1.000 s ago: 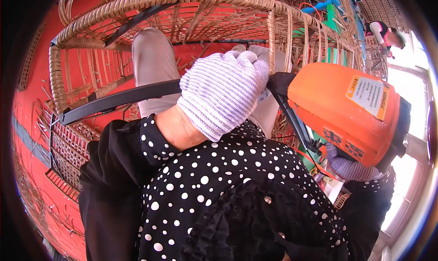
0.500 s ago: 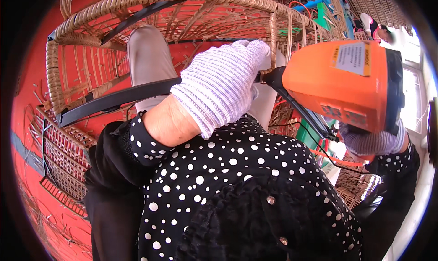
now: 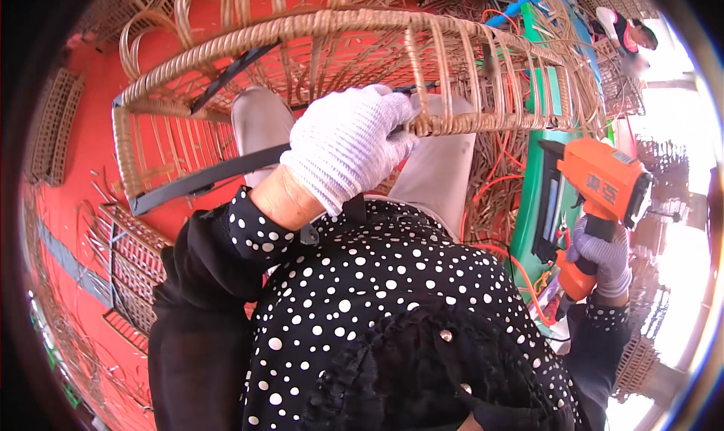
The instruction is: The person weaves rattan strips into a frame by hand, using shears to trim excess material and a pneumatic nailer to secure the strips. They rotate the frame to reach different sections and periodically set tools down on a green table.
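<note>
Two gloved hands (image 3: 347,148), one wicker frame (image 3: 302,28), one orange nail gun (image 3: 596,186)

The wicker frame stands across the wearer's knees (image 3: 434,163), its rim wound with tan strips and its left side fitted with a bare black bar (image 3: 211,176). The left hand is closed firmly round that bar, just beside the wrapped rail on the right. The right hand is wrapped round the nail gun's grip, well apart from the frame.

Bold dark characters mark the gun's orange housing; a small pale label above them is too foreshortened to read. The left fingers hide where bar and rail meet. An orange hose (image 3: 532,294) passes near the grip, though whether it joins the gun is unclear. Glare washes out the right edge, and a co-worker (image 3: 622,35) shows only small at upper right. Woven panels (image 3: 136,261) lie on the red floor (image 3: 83,182).

Half a second ago the gun's nose was right beside the left hand; it has since swung away to the right, uncovering the rail. The left hand's hold is unchanged.
</note>
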